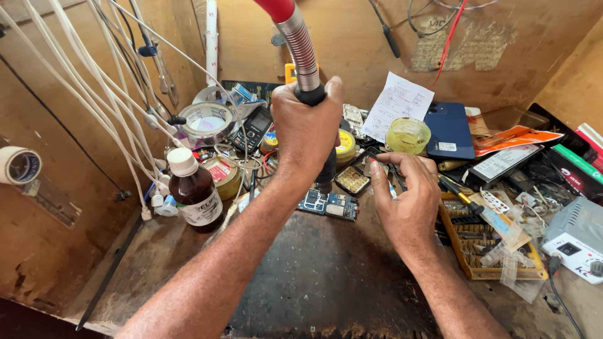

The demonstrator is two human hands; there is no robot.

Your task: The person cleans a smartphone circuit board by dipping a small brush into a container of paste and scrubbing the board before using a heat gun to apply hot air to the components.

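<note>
Nearest the camera, two bare forearms extend over a dark, worn mat [326, 276] laid on a wooden bench [151, 263].

The left hand [306, 129] is closed in a full fist around the black handle of a hot-air tool [325, 169]. The tool stands nearly upright, its nozzle pointing down just above a blue circuit board [328, 204] that lies flat at the far edge of the mat. A ribbed metal hose [300, 50] rises from the top of the fist and ends in a red sleeve at the upper frame edge.

The right hand [407, 194] rests on the bench just right of the board, fingers curled and narrow, pinching a thin tool; what kind it is cannot be told. Its fingertips lie beside a small black square part with a gold grid [353, 179].

To the left stands a brown bottle with a white cap [195, 191], upright. To the right is a yellow compartment tray [483, 245] of small parts, and beyond it a grey box unit [575, 238].

Further back lie a yellowish round tub [408, 135], a blue phone [449, 129] face down, a paper slip [399, 103] and a roll of clear tape [206, 122]. White cables [94, 94] hang along the left wall.
</note>
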